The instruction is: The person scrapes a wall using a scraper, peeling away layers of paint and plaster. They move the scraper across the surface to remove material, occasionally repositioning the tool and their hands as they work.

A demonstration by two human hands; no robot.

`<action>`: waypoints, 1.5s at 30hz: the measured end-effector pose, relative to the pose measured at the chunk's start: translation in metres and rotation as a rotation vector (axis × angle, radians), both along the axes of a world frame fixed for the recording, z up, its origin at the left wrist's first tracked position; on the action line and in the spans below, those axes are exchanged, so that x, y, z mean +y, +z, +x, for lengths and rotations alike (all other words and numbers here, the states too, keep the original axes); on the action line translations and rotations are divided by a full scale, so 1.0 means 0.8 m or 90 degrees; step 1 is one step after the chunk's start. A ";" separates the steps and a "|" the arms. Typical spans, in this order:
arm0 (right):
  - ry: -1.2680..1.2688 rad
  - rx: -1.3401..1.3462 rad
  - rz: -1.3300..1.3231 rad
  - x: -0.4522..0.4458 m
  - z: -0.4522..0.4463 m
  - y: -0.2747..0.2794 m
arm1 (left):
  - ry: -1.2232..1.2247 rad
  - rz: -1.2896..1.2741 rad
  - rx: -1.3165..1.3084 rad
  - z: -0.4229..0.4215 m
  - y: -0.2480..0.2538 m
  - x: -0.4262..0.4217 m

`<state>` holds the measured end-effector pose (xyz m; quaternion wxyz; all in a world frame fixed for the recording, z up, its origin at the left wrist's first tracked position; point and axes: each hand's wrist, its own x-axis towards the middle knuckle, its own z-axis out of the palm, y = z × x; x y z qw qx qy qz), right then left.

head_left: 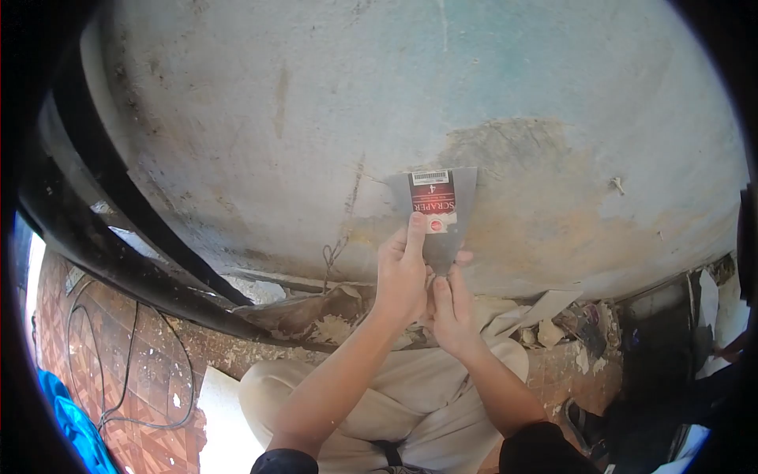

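A paint scraper (466, 193) with a wide metal blade and a red "SCRAPER" label stands blade-up in front of the wall (260, 150). My left hand (401, 272) grips it from the left, its thumb pressed on the label's lower edge. Lower down, my right hand (454, 312) closes around the handle, which the fingers mostly hide. The blade's upper edge lies at or very near a bare, yellowish-grey patch (513, 158) where the paint is gone. Whether the edge touches the wall I cannot tell.
Peeled paint flakes (549, 332) lie along the wall's foot. A dark metal frame (150, 213) slants down at the left. A thin cable (130, 423) loops over the tiled floor, near a white sheet (225, 419) and blue material (75, 426). A shoe (580, 423) shows at lower right.
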<state>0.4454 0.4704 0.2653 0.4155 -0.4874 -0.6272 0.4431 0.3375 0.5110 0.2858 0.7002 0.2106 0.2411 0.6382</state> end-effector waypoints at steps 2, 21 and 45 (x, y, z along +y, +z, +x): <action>-0.015 -0.080 0.045 0.001 0.003 0.008 | -0.017 0.008 -0.016 0.002 -0.003 0.002; 0.244 -0.229 0.179 0.032 -0.035 0.131 | 0.243 0.097 -0.021 -0.043 0.078 -0.018; 0.042 0.005 -0.102 -0.006 0.033 0.043 | -0.020 -0.026 -0.068 0.007 0.018 -0.006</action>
